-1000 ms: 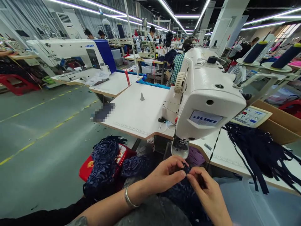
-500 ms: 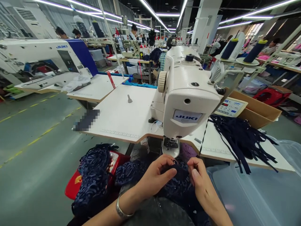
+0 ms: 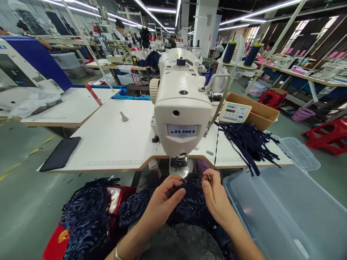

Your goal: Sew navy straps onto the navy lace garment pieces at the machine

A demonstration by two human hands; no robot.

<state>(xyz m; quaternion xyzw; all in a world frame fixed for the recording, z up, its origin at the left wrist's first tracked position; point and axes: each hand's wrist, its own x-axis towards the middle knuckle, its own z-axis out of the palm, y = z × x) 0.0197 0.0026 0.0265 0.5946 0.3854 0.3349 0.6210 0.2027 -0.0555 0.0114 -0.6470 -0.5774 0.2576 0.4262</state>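
In front of the sewing machine, my left hand [image 3: 165,196] pinches the edge of a navy patterned garment piece [image 3: 189,202] between thumb and fingers. A small pale ring or loop [image 3: 183,181] shows at its fingertips. My right hand [image 3: 215,193] is closed to the right of it, a dark bit showing between thumb and forefinger; what it is I cannot make out. A dark narrow strip [image 3: 216,146] hangs over the table edge just behind the right hand. The sewing machine's head [image 3: 182,108] and its presser area [image 3: 179,167] stand right beyond both hands.
Navy strips [image 3: 246,141] lie in a bundle by the control panel [image 3: 234,112]. A phone [image 3: 61,153] and a small grey metal piece [image 3: 124,116] rest on the white table [image 3: 108,144]. More patterned pieces [image 3: 86,216] cover a red stool [image 3: 51,242]. A clear bin [image 3: 287,206] stands right.
My view has turned to the right, shifting everything leftward. The right hand has drawn slightly away from the left, and the small ring now shows at the left fingertips.
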